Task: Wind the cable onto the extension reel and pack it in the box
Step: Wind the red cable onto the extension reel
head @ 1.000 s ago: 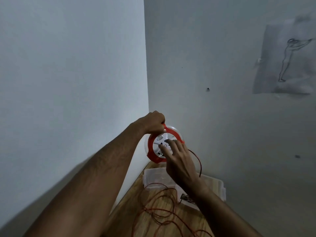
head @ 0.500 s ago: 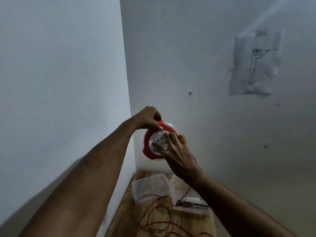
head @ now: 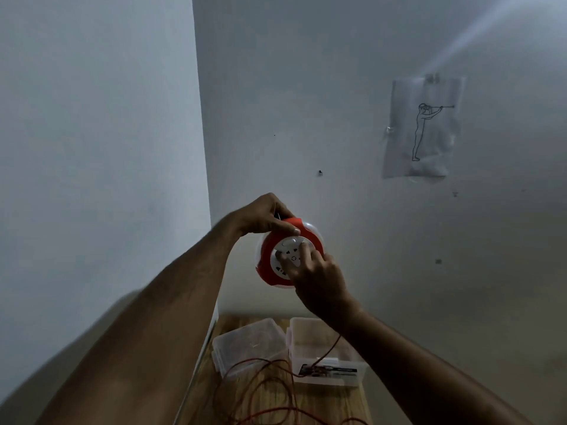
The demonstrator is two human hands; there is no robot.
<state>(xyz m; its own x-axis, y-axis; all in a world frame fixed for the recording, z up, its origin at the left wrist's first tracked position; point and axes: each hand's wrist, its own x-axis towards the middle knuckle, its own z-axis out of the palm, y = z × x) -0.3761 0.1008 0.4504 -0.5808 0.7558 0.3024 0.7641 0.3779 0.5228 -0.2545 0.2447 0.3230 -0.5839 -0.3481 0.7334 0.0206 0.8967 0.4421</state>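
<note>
I hold a round red and white extension reel (head: 268,271) up in front of the wall corner. My left hand (head: 264,217) grips its red handle at the top. Fingers of my right hand (head: 313,276) press on the white socket face. A thin red cable (head: 329,348) hangs from the reel past my right wrist and lies in loose loops (head: 264,391) on the wooden table. A clear plastic box (head: 326,357) stands open on the table below, with its lid (head: 245,342) beside it on the left.
The wooden table (head: 331,403) fits into the corner between two pale walls. A paper sheet with a line drawing (head: 422,127) is taped to the right wall. A dark label lies at the box's front.
The view has tilted up and the reel sits higher above the table. My right fingers have shifted round on the socket face. My left hand keeps its hold on the handle.
</note>
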